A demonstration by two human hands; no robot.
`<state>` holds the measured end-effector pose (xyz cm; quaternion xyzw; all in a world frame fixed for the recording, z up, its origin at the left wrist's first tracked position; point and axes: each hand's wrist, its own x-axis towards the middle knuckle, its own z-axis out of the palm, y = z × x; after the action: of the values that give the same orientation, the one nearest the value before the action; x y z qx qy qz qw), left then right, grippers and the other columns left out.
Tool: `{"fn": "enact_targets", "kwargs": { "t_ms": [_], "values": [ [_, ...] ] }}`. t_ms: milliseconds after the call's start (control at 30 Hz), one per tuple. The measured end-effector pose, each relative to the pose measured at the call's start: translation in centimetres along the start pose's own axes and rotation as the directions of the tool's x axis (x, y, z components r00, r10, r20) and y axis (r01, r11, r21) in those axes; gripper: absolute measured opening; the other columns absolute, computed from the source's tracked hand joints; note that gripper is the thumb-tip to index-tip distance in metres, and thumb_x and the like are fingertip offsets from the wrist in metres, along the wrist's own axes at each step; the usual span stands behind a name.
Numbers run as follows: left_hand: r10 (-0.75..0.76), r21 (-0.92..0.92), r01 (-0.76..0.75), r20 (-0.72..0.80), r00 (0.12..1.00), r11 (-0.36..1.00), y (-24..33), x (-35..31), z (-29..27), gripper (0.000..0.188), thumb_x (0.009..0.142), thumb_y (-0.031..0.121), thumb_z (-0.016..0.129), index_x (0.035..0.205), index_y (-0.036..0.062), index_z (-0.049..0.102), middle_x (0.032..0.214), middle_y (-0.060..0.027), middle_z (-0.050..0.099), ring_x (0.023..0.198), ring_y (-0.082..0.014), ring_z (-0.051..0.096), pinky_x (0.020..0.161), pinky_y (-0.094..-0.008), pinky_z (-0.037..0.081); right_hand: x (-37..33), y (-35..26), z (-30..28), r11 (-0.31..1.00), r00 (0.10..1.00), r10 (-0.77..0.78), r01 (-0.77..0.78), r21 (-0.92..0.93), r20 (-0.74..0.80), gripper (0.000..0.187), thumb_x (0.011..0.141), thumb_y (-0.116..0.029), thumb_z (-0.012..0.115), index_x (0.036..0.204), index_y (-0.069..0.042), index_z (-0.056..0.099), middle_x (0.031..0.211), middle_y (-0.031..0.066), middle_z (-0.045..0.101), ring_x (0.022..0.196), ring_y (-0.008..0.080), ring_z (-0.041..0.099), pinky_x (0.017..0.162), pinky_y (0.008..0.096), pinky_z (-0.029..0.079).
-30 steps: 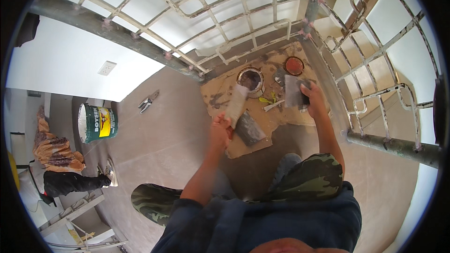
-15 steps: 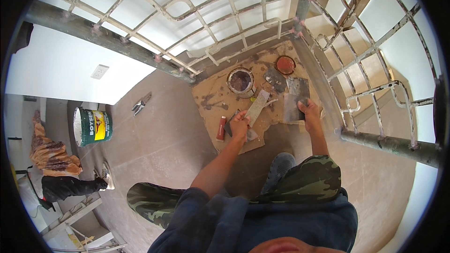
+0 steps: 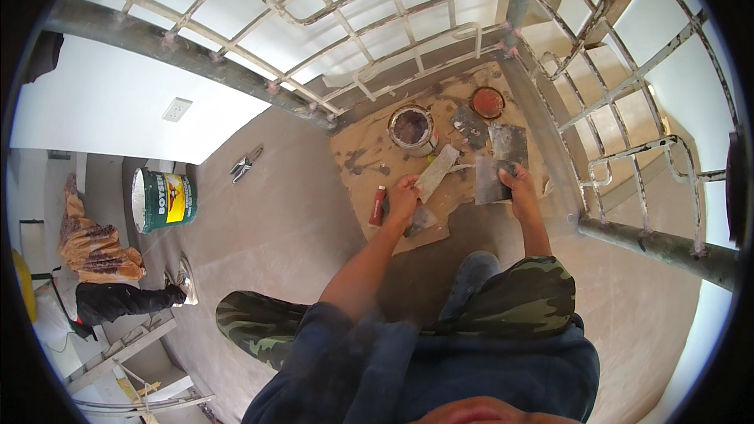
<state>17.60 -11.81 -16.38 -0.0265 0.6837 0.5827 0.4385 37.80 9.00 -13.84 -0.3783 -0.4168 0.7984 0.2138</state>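
Head view: at far left, a stained orange-brown cloth (image 3: pixel 98 239) hangs in folds above black cloth (image 3: pixel 126 303) that looks like a trouser leg, with a pale shoe (image 3: pixel 187 281) at its end. Just to the right, a green bucket (image 3: pixel 163 200) with a yellow label lies tipped or leans in the view; I cannot tell which. Above it a white outlet (image 3: pixel 177 109) sits on the wall, and farther right a pair of pliers (image 3: pixel 247 165) lies on the floor (image 3: pixel 259 228). Stained cardboard (image 3: pixel 355 145) comes next, carrying a red tube (image 3: pixel 378 206) just beside the left hand (image 3: pixel 404 195). That hand's grip is clenched on the lower end of a pale strip (image 3: pixel 437 173), which slants up and right over the cardboard, near an uncovered can (image 3: pixel 411 127) of dark paste. Partly behind the same hand is a grey plate (image 3: pixel 424 220). Further right lie a dark scraped plate (image 3: pixel 469 126), a round reddish lid (image 3: pixel 487 102) and a blotched sheet (image 3: pixel 510 141). Just below that sheet, the right hand (image 3: pixel 524 190) has its grip pinched on the right edge of a grey square piece (image 3: pixel 490 181). Worn metal bars (image 3: pixel 640 153) stand at far right.
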Motion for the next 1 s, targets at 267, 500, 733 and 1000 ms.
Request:
{"fn": "enact_targets", "kwargs": {
  "t_ms": [267, 500, 733, 1000],
  "values": [
    [0.098, 0.383, -0.072, -0.047, 0.994, 0.921, -0.7, -0.4, -2.0, 0.034, 0.086, 0.002, 0.061, 0.12, 0.0044, 0.062, 0.088, -0.0059, 0.066, 0.075, -0.0169, 0.064, 0.063, -0.0319, 0.051, 0.4, 0.2, 0.2, 1.0, 1.0, 0.012, -0.012, -0.006, 0.011, 0.024, 0.091, -0.008, 0.062, 0.114, -0.001, 0.06, 0.102, 0.0038, 0.067, 0.089, 0.0123, 0.062, 0.085, 0.0284, 0.048],
    [0.493, 0.897, -0.049, -0.195, 0.848, 0.439, 0.3, -4.3, -9.7, 0.034, 0.083, 0.006, 0.061, 0.116, 0.0056, 0.063, 0.117, -0.0177, 0.06, 0.106, -0.0346, 0.059, 0.089, -0.043, 0.047, -0.3, -0.3, 1.3, 0.993, 0.994, 0.098, -0.101, 0.057, 0.051, 0.027, 0.092, -0.012, 0.063, 0.117, -0.002, 0.059, 0.103, 0.004, 0.068, 0.089, 0.0122, 0.064, 0.082, 0.0291, 0.05],
    [0.773, 0.85, -0.452, 0.088, 0.629, 0.271, 3.3, -6.6, -4.6, 0.028, 0.085, 0.006, 0.061, 0.113, 0.002, 0.062, 0.11, -0.0189, 0.061, 0.106, -0.0385, 0.057, 0.091, -0.0441, 0.046, -0.2, 0.7, 2.0, 0.978, 0.982, 0.188, -0.19, 0.083, 0.029, 0.028, 0.095, -0.019, 0.063, 0.115, -0.001, 0.06, 0.101, 0.0029, 0.068, 0.087, 0.0112, 0.063, 0.079, 0.0281, 0.049],
    [0.718, 0.608, -0.78, 0.477, 0.507, 0.147, 11.6, -0.1, 12.3, 0.052, 0.082, 0.012, 0.068, 0.131, 0.0048, 0.051, 0.122, -0.0192, 0.058, 0.116, -0.0362, 0.054, 0.096, -0.0442, 0.045, -2.1, -2.4, -2.1, 0.989, 0.989, -0.001, 0.023, 0.146, -0.148, 0.028, 0.094, -0.025, 0.064, 0.108, -0.001, 0.064, 0.097, 0.0048, 0.068, 0.088, 0.0131, 0.063, 0.08, 0.0287, 0.049]
  ]
}}
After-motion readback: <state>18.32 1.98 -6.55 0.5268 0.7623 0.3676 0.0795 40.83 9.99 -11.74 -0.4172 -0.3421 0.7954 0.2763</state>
